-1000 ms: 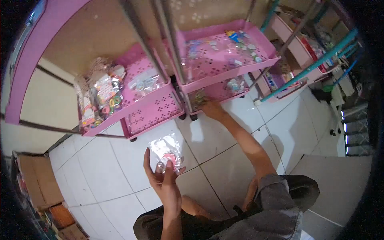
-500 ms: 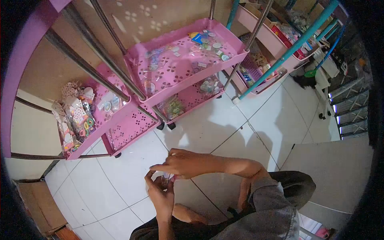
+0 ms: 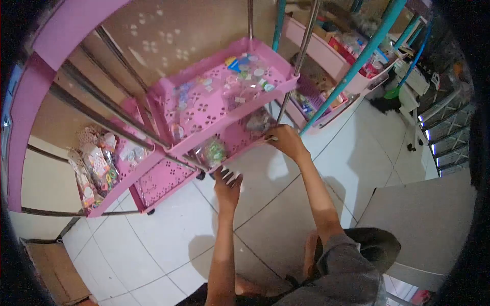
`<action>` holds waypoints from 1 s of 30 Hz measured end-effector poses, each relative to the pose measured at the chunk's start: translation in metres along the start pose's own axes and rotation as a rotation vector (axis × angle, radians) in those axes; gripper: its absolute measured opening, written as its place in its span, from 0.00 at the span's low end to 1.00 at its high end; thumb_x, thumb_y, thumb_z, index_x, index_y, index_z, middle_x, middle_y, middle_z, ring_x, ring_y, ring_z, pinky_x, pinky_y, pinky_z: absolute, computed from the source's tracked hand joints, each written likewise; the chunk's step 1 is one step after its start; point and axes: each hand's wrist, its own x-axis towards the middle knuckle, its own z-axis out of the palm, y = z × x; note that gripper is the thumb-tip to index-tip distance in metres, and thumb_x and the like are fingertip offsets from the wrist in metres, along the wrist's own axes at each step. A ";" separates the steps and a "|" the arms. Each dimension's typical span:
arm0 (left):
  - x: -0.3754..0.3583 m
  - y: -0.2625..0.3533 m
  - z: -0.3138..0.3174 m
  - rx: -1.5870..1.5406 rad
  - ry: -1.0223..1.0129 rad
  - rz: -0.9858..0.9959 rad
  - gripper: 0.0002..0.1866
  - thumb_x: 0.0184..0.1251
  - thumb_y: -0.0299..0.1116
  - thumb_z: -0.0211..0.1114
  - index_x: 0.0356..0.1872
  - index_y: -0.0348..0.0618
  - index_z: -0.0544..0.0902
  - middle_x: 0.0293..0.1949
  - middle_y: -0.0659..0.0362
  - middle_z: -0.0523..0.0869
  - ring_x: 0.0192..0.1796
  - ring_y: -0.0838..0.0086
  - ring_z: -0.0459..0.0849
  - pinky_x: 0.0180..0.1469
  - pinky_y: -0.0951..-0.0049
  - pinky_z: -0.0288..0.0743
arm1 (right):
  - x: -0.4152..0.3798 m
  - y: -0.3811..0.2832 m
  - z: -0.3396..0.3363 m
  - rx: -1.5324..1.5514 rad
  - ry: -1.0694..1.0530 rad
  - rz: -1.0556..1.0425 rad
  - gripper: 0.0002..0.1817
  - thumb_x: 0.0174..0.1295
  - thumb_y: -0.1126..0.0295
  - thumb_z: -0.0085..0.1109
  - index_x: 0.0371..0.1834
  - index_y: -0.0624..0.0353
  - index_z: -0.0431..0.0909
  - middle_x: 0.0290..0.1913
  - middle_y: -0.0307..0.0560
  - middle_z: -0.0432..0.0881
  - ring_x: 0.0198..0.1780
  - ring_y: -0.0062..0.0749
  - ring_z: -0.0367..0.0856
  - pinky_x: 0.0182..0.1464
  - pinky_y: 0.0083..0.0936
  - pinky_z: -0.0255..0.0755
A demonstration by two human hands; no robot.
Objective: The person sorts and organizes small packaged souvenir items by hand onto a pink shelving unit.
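My left hand (image 3: pixel 227 190) reaches to the left front corner of the lower pink tray (image 3: pixel 239 144), its fingers spread and fingertips right at the rim. At the same tray's right front part, my right hand (image 3: pixel 289 143) has its fingers bent over the front edge. Between the hands, a clear bag of green items (image 3: pixel 212 153) lies in the lower tray. Another clear bag (image 3: pixel 259 121) sits towards its right end, near my right fingers. Above is the upper pink tray (image 3: pixel 201 112) with several small clear packets and a blue-and-yellow packet (image 3: pixel 234 64).
Metal poles (image 3: pixel 301 46) support the trays. At the left, another pink tray (image 3: pixel 131 176) stands below one with patterned packets (image 3: pixel 97 163). A teal pole (image 3: pixel 352 69) crosses before a pink cart (image 3: pixel 311 43). White floor tiles (image 3: pixel 168 224) lie below; a grey panel (image 3: pixel 413 224) is at the right.
My hands were together over the floor, holding a small clear item. They have parted and moved up and forward to the lower tray; that item no longer shows. The view has shifted slightly.
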 end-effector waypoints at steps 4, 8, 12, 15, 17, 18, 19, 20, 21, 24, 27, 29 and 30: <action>0.077 -0.039 0.060 0.312 -0.003 0.250 0.36 0.41 0.25 0.64 0.52 0.31 0.54 0.48 0.41 0.65 0.48 0.54 0.69 0.49 0.65 0.65 | 0.018 0.051 0.029 -0.331 -0.024 -0.017 0.05 0.44 0.70 0.50 0.19 0.57 0.76 0.20 0.50 0.76 0.24 0.43 0.75 0.25 0.32 0.69; 0.136 -0.101 0.106 0.699 -0.005 0.497 0.36 0.41 0.26 0.61 0.53 0.28 0.53 0.50 0.39 0.63 0.49 0.48 0.65 0.54 0.63 0.58 | 0.028 0.059 0.038 -0.432 -0.041 -0.136 0.05 0.45 0.71 0.48 0.19 0.56 0.75 0.18 0.48 0.76 0.22 0.38 0.76 0.25 0.32 0.72; 0.141 -0.063 0.110 0.532 -0.068 0.469 0.32 0.43 0.25 0.58 0.52 0.29 0.55 0.49 0.41 0.66 0.50 0.53 0.66 0.53 0.63 0.59 | 0.038 0.074 0.058 -0.438 -0.111 -0.185 0.05 0.42 0.74 0.47 0.18 0.57 0.75 0.18 0.48 0.75 0.22 0.37 0.77 0.23 0.28 0.71; 0.146 -0.060 0.110 0.345 -0.150 0.291 0.30 0.43 0.23 0.56 0.52 0.30 0.57 0.46 0.43 0.69 0.49 0.57 0.68 0.51 0.64 0.61 | 0.038 0.084 0.070 -0.372 0.011 -0.237 0.06 0.43 0.74 0.47 0.18 0.56 0.75 0.16 0.48 0.75 0.19 0.36 0.76 0.20 0.25 0.71; 0.145 -0.059 0.105 0.217 -0.133 0.544 0.34 0.42 0.23 0.58 0.54 0.38 0.55 0.43 0.44 0.72 0.44 0.57 0.73 0.42 0.64 0.70 | 0.039 0.095 0.084 -0.439 -0.181 -0.121 0.07 0.45 0.72 0.46 0.22 0.57 0.75 0.26 0.50 0.77 0.30 0.37 0.77 0.33 0.30 0.72; 0.141 -0.060 0.102 0.221 -0.137 0.536 0.34 0.42 0.23 0.58 0.54 0.38 0.55 0.43 0.44 0.72 0.44 0.57 0.73 0.42 0.64 0.70 | 0.037 0.093 0.083 -0.433 -0.187 -0.118 0.07 0.45 0.72 0.46 0.22 0.57 0.75 0.26 0.50 0.77 0.30 0.37 0.77 0.33 0.30 0.72; 0.139 -0.059 0.100 0.235 -0.171 0.544 0.33 0.43 0.23 0.58 0.54 0.38 0.54 0.44 0.45 0.72 0.44 0.57 0.73 0.42 0.64 0.70 | 0.036 0.092 0.082 -0.495 -0.088 -0.338 0.08 0.45 0.71 0.45 0.26 0.57 0.75 0.33 0.51 0.75 0.38 0.39 0.73 0.41 0.33 0.67; 0.137 -0.057 0.098 0.248 -0.203 0.553 0.33 0.43 0.23 0.57 0.54 0.38 0.54 0.45 0.45 0.71 0.44 0.58 0.74 0.43 0.65 0.70 | 0.036 0.090 0.080 -0.553 0.015 -0.559 0.09 0.46 0.70 0.45 0.29 0.58 0.74 0.41 0.52 0.73 0.46 0.40 0.69 0.49 0.37 0.62; 0.137 -0.061 0.098 0.251 -0.201 0.556 0.33 0.43 0.23 0.57 0.54 0.38 0.54 0.45 0.45 0.71 0.44 0.58 0.74 0.43 0.65 0.70 | 0.034 0.089 0.080 -0.552 0.020 -0.561 0.09 0.46 0.70 0.45 0.29 0.58 0.74 0.41 0.52 0.73 0.46 0.40 0.69 0.49 0.37 0.62; 0.128 -0.060 0.097 0.099 -0.249 0.403 0.32 0.40 0.21 0.57 0.52 0.32 0.56 0.44 0.44 0.71 0.47 0.55 0.70 0.49 0.63 0.64 | 0.025 0.086 0.086 -0.586 0.014 -0.479 0.14 0.44 0.69 0.46 0.34 0.63 0.72 0.45 0.50 0.68 0.53 0.38 0.60 0.57 0.34 0.50; 0.111 -0.040 0.102 0.265 -0.152 0.582 0.30 0.44 0.23 0.57 0.52 0.34 0.58 0.47 0.44 0.69 0.48 0.53 0.69 0.50 0.63 0.63 | 0.024 0.084 0.096 -0.569 0.204 -0.484 0.14 0.44 0.69 0.45 0.33 0.64 0.72 0.41 0.49 0.69 0.49 0.39 0.63 0.54 0.35 0.54; 0.114 -0.061 0.110 0.590 -0.022 0.698 0.26 0.49 0.25 0.55 0.52 0.35 0.58 0.49 0.45 0.66 0.49 0.52 0.68 0.50 0.63 0.64 | 0.029 0.071 0.088 -0.536 0.015 -0.296 0.13 0.44 0.68 0.45 0.32 0.64 0.72 0.39 0.49 0.70 0.47 0.38 0.64 0.54 0.36 0.54; 0.112 -0.063 0.108 0.589 -0.012 0.702 0.26 0.49 0.25 0.55 0.52 0.35 0.58 0.49 0.45 0.66 0.49 0.52 0.68 0.50 0.63 0.64 | 0.029 0.069 0.084 -0.540 0.021 -0.305 0.13 0.44 0.68 0.45 0.32 0.64 0.72 0.39 0.49 0.70 0.47 0.38 0.64 0.54 0.36 0.54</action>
